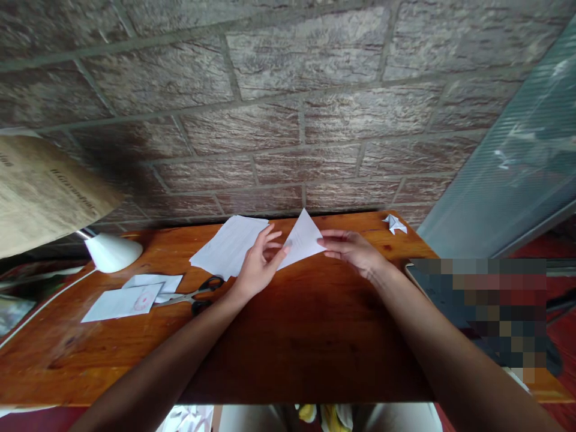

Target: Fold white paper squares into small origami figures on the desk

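Note:
A white sheet of paper folded into a triangle (304, 240) is held just above the wooden table, its point toward the wall. My right hand (348, 249) pinches its right corner between thumb and fingers. At the left corner is my left hand (263, 261), its thumb against the paper and its other fingers spread apart behind. Left of that hand lies a stack of white paper sheets (229, 246). Scissors with black handles (209, 287) rest beside the stack, their blades over cut paper pieces (121, 302), one with a red round stamp.
A small folded paper figure (395, 224) sits at the table's far right corner. At the left stands a lamp with a white base (112, 252) and a printed shade (49, 186). A dark flat device (438, 294), partly pixelated, lies at the right. A brick wall (270, 132) borders the wooden table (306, 348).

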A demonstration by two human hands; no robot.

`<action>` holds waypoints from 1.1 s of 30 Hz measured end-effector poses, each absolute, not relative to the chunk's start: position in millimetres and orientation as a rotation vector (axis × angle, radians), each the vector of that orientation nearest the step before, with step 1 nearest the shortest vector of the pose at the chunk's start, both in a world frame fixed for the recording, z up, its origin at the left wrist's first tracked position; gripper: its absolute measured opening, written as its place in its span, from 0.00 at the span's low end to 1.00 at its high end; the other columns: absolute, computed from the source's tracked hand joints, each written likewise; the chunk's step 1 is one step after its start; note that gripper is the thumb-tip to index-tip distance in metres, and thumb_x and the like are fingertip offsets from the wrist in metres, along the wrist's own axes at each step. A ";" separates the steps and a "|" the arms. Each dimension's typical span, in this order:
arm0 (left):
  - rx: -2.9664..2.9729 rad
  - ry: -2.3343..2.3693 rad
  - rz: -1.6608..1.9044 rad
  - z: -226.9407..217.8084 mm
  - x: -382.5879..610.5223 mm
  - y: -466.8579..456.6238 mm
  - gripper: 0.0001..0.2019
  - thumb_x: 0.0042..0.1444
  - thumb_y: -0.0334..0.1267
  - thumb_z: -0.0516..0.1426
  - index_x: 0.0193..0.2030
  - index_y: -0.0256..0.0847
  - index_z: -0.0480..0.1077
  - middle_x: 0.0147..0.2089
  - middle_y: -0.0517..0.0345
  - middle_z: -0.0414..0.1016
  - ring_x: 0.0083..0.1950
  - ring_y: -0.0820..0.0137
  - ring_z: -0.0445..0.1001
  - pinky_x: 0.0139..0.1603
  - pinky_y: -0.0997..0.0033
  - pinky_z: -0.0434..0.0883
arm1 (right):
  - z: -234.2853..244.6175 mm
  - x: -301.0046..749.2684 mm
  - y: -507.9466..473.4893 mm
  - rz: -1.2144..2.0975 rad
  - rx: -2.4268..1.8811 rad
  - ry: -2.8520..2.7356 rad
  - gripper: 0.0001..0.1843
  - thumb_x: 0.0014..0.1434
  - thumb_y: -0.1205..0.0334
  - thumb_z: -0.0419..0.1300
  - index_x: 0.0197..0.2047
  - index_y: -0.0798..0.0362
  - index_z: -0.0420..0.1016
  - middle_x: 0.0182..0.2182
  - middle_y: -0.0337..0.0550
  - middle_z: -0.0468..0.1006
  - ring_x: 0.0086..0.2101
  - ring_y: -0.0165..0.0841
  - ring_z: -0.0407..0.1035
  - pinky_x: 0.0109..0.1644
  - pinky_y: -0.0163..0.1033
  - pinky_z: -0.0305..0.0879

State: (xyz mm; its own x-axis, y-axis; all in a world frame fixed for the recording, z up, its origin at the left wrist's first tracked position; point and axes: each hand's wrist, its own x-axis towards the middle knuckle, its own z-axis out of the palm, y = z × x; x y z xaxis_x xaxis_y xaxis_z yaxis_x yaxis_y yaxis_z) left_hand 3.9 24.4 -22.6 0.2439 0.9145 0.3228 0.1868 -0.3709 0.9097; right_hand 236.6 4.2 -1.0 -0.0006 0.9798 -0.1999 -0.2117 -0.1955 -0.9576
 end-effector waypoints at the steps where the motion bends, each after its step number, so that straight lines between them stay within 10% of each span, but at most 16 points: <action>1: 1.852 1.011 1.212 -21.7 2.4 25.1 0.32 0.54 0.48 0.62 0.64 0.44 0.60 0.63 0.44 0.67 0.51 0.63 0.76 0.48 0.63 0.74 | -1.9 232.3 3.3 1.438 -1.202 -0.937 0.20 0.38 0.61 0.75 0.38 0.51 0.81 0.37 0.42 0.82 0.38 0.31 0.74 0.43 0.34 0.71; 5: 2.009 0.954 1.238 -18.2 0.9 23.4 0.28 0.50 0.43 0.65 0.59 0.44 0.69 0.62 0.48 0.70 0.61 0.57 0.70 0.63 0.59 0.64 | -4.9 218.3 0.3 1.460 -1.176 -1.005 0.22 0.39 0.58 0.75 0.39 0.52 0.80 0.39 0.41 0.82 0.38 0.31 0.74 0.45 0.36 0.69; 21: 1.708 0.762 1.193 -25.9 3.6 28.0 0.36 0.47 0.41 0.67 0.63 0.41 0.64 0.61 0.47 0.71 0.62 0.59 0.69 0.64 0.62 0.62 | -3.3 206.9 -0.7 1.340 -1.083 -1.060 0.18 0.37 0.56 0.75 0.32 0.53 0.81 0.32 0.39 0.80 0.31 0.27 0.69 0.33 0.31 0.64; 33: 1.342 0.944 1.292 -28.4 -0.3 38.2 0.23 0.41 0.48 0.69 0.42 0.35 0.77 0.42 0.49 0.81 0.38 0.63 0.76 0.40 0.66 0.71 | -2.5 216.5 -3.9 1.496 -1.109 -1.302 0.22 0.42 0.55 0.73 0.42 0.53 0.80 0.38 0.43 0.83 0.34 0.30 0.74 0.38 0.34 0.69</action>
State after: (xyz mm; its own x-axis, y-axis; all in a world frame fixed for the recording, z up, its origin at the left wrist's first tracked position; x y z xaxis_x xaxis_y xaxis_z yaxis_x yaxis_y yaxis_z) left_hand -0.3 38.2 -28.4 0.1222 0.9718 0.2015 -0.1032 -0.1895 0.9764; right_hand 216.5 -3.9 -2.5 -0.2530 0.9632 -0.0909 -0.0427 -0.1050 -0.9936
